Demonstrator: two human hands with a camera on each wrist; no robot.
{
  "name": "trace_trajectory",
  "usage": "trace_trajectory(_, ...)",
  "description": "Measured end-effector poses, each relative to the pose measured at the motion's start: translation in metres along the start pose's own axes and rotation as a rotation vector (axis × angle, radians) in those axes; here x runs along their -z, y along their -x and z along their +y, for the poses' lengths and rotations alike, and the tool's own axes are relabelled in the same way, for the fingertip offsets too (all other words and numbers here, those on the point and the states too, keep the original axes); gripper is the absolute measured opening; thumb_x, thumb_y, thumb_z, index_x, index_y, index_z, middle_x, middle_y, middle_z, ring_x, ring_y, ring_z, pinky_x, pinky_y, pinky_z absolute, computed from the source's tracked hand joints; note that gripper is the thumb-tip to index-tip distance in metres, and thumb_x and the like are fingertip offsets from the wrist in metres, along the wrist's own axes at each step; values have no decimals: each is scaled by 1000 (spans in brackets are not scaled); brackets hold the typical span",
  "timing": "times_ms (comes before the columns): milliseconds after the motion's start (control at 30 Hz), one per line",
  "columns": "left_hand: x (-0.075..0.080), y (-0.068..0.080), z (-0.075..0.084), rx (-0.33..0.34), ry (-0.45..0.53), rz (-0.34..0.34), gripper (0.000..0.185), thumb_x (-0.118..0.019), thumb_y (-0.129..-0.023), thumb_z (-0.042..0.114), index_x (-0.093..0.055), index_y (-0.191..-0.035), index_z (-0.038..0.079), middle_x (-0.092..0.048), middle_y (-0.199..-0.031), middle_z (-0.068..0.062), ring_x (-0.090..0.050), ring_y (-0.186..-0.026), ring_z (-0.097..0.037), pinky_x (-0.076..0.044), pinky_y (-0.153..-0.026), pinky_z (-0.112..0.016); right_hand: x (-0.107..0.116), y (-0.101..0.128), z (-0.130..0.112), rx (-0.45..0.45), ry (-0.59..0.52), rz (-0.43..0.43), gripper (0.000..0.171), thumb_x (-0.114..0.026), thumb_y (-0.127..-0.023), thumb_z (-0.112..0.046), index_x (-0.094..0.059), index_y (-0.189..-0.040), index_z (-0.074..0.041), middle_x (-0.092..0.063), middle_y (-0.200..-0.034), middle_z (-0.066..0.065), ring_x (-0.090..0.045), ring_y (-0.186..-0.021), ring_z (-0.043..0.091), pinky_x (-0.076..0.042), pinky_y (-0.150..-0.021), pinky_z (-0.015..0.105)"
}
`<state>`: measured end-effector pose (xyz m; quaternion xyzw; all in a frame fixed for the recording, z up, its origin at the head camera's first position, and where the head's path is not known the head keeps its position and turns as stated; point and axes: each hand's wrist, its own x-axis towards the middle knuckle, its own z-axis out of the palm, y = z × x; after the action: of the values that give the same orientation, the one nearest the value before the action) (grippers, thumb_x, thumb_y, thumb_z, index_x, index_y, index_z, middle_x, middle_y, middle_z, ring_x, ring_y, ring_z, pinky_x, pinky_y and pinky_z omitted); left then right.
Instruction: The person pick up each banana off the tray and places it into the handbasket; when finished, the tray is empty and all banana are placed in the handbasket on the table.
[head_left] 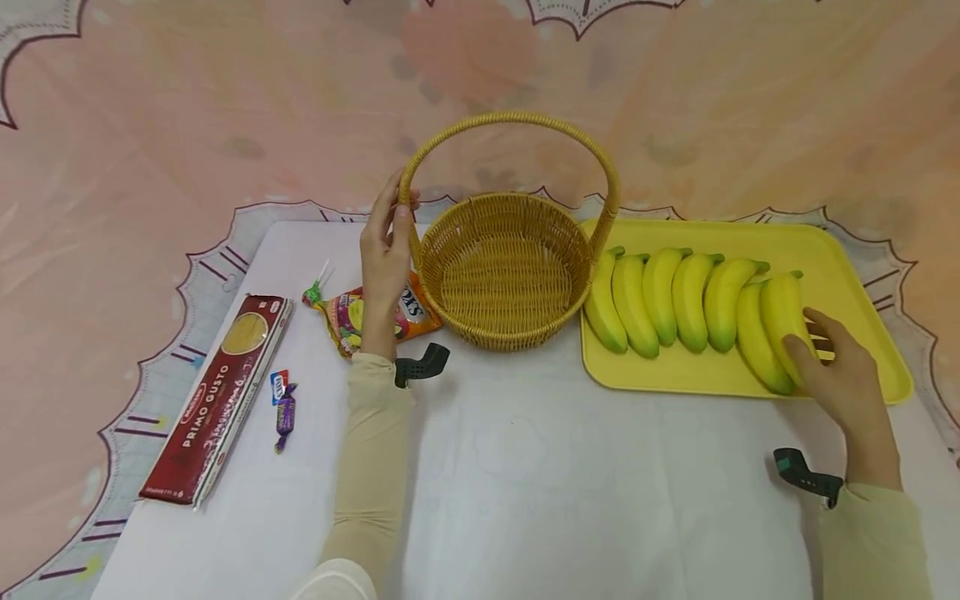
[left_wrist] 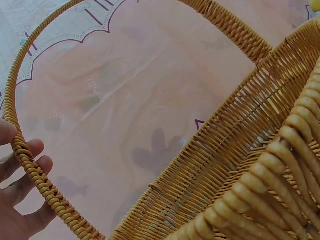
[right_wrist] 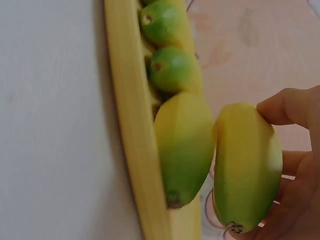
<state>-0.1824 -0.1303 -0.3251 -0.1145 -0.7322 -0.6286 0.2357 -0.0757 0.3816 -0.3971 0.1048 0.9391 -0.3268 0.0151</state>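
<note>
A woven wicker basket (head_left: 504, 275) with a tall hoop handle (head_left: 517, 122) stands empty at the table's middle. My left hand (head_left: 386, 250) grips the handle's left base, fingers curled round it (left_wrist: 25, 172). To the right a yellow tray (head_left: 847, 267) carries a row of several yellow-green bananas (head_left: 675, 300). My right hand (head_left: 836, 371) grips the rightmost banana (head_left: 782, 321), thumb on one side and fingers behind; the right wrist view shows that banana (right_wrist: 247, 165) held slightly apart from its neighbour (right_wrist: 184, 145).
Left of the basket lie a colourful snack bag (head_left: 352, 315), a lollipop (head_left: 315, 290), two wrapped candies (head_left: 282, 404) and a red spaghetti pack (head_left: 221, 396). A white cloth (head_left: 525, 467) covers the table; a pink patterned cloth lies around it.
</note>
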Motion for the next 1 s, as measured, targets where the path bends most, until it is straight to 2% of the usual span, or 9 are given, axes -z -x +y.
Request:
trace_trajectory(33,1,0,0,7,6,-1,40,-40,-101,8,-44,-140,4,-57,-122,-25,-55,-116,-32,-44,-101,-34,-1,2,-4,8,0,1,65,-41,-98,-39,-18,-152,-11,-35,-142,32,-38,-119,48,-40,-93,53)
trace_trajectory(133,3,0,0,24,14,-9,40,-41,-101,9,-45,-140,7,-57,-123,-24,-55,-117,-31,-44,-101,-34,-4,7,-16,47,-5,-4,65,-43,-98,-39,-19,-152,-13,-38,-141,31,-38,-119,45,-42,-85,27)
trace_trajectory(167,3,0,0,29,19,-12,40,-41,-101,9,-45,-140,8,-57,-124,-24,-55,-118,-32,-44,-102,-35,-5,9,-21,66,-11,-11,65,-44,-98,-38,-19,-152,-12,-38,-140,31,-39,-119,45,-41,-84,24)
trace_trajectory(267,4,0,-1,30,19,-24,40,-41,-101,9,-45,-141,8,-57,-125,-24,-54,-118,-32,-43,-103,-37,-9,16,-35,122,-16,-30,64,-46,-97,-36,-22,-151,-10,-40,-137,30,-41,-116,44,-30,-70,10)
trace_trajectory(367,5,0,-1,28,22,-34,40,-40,-101,8,-44,-141,7,-55,-126,-26,-54,-118,-32,-42,-104,-37,-14,22,-48,174,-23,-64,64,-49,-97,-34,-23,-150,-10,-42,-135,29,-43,-114,42,-30,-71,5)
trace_trajectory(567,5,-1,-1,26,25,-44,41,-41,-101,9,-44,-141,6,-55,-125,-25,-54,-117,-31,-42,-103,-37,-28,34,-73,308,-37,-81,61,-55,-95,-25,-29,-149,-13,-48,-130,25,-46,-110,34,-33,-75,7)
trace_trajectory(733,5,0,-1,-10,18,-41,41,-40,-101,8,-42,-141,2,-56,-122,-26,-54,-114,-36,-42,-103,-40,-43,38,-89,427,-42,-44,58,-59,-93,-18,-36,-146,-14,-52,-130,19,-46,-105,10,-36,-79,11)
trace_trajectory(800,5,1,-1,2,13,-37,41,-41,-101,8,-43,-141,4,-57,-122,-24,-54,-115,-33,-41,-104,-37,-48,39,-96,458,-50,-37,58,-59,-92,-16,-38,-145,-15,-52,-132,17,-45,-104,6,-36,-80,13)
trace_trajectory(1000,4,1,-1,28,8,-36,41,-41,-101,10,-44,-141,7,-56,-125,-22,-54,-117,-30,-41,-104,-34,-62,38,-119,530,-74,-40,57,-59,-91,-14,-39,-144,-19,-54,-130,12,-49,-105,15,-39,-82,18)
